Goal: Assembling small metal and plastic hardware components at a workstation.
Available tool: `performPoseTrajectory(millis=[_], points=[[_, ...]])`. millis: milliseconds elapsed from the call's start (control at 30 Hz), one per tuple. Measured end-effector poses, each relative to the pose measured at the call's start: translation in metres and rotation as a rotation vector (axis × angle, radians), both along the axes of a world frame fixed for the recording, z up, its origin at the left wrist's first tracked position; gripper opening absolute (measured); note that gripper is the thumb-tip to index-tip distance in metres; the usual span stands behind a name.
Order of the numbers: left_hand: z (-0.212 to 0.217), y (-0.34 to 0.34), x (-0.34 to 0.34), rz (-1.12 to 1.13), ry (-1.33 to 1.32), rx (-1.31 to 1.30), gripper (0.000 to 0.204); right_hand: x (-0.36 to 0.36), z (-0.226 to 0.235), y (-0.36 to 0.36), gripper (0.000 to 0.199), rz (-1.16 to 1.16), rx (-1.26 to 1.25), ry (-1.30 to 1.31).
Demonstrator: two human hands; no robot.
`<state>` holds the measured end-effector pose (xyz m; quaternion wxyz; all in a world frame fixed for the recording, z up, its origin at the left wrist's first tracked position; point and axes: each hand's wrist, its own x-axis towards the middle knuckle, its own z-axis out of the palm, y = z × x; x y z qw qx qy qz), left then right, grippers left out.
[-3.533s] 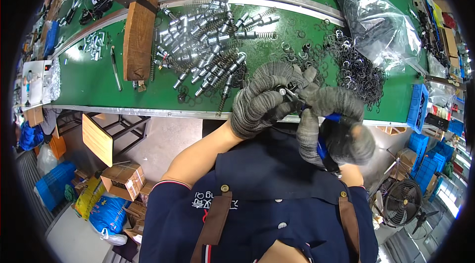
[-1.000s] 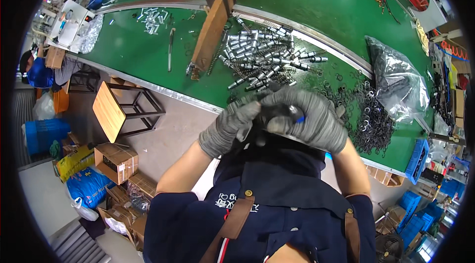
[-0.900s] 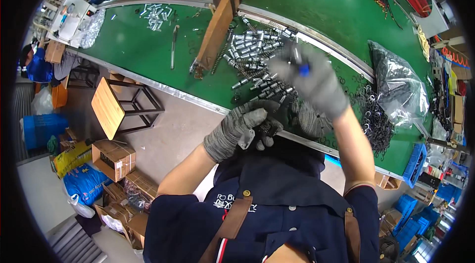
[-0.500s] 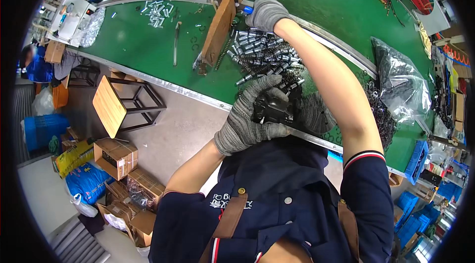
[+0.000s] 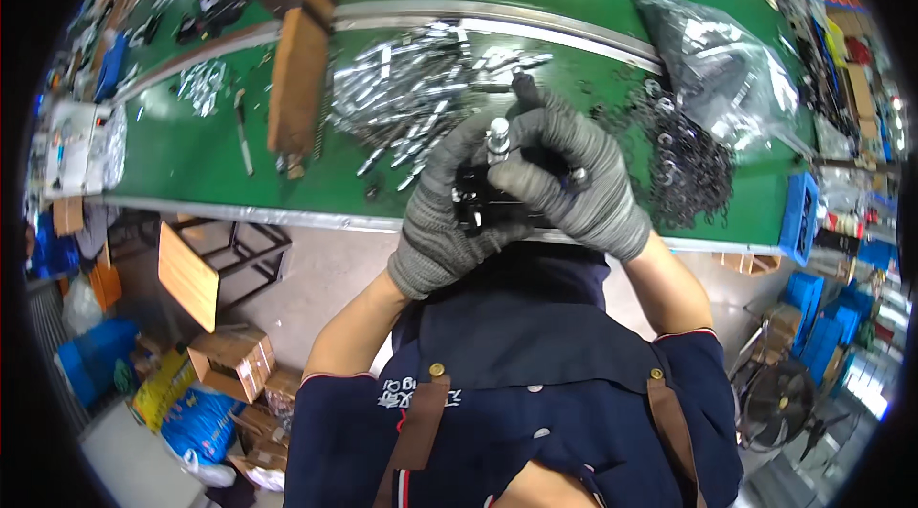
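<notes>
Both hands wear grey knit gloves and are close together over the table's near edge. My left hand [image 5: 435,221] is closed round a black moulded part [image 5: 486,211], largely covered by the gloves. A silver metal pin [image 5: 498,140] stands up from between the fingers of my right hand [image 5: 588,187], right above the black part. The right fingers are curled round the pin; its lower end is hidden, so I cannot tell whether it touches the part. Just beyond the hands lies a heap of silver pins [image 5: 406,92].
A wooden bar [image 5: 304,77] rises at the left of the heap. Black rings [image 5: 690,168] are piled at the right beside a clear plastic bag [image 5: 732,68]. A screwdriver-like tool [image 5: 243,133] and small silver pieces [image 5: 201,87] lie left. A blue bin [image 5: 799,216] is at the right edge.
My right hand has left the blue-tipped thing by the wooden bar and come back beside my left hand, now with a silver pin. The view has shifted to the right.
</notes>
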<state>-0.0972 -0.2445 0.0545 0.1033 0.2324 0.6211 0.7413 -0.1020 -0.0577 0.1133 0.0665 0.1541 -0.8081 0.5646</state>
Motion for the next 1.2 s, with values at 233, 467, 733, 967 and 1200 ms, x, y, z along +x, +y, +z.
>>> performPoseTrajectory(millis=[233,467,733,967,1200], points=[[-0.021,0.049,0.009,-0.059,0.2,-0.103,0.104,0.036,-0.006,0.046,0.043,-0.066,0.17,0.226],[-0.053,0.077,0.013,-0.074,0.089,0.008,0.095,0.052,-0.021,0.057,0.033,-0.316,0.015,0.124],[-0.016,0.08,0.003,-0.316,-0.786,0.431,0.08,0.044,-0.033,0.064,0.043,-0.231,0.35,0.368],[-0.026,0.073,-0.011,-0.108,0.55,-0.002,0.075,0.059,-0.018,0.088,0.118,-0.346,-0.456,0.104],[-0.014,0.071,-0.009,-0.512,-0.714,0.384,0.056,0.057,-0.045,0.141,0.102,-0.579,-0.567,0.233]])
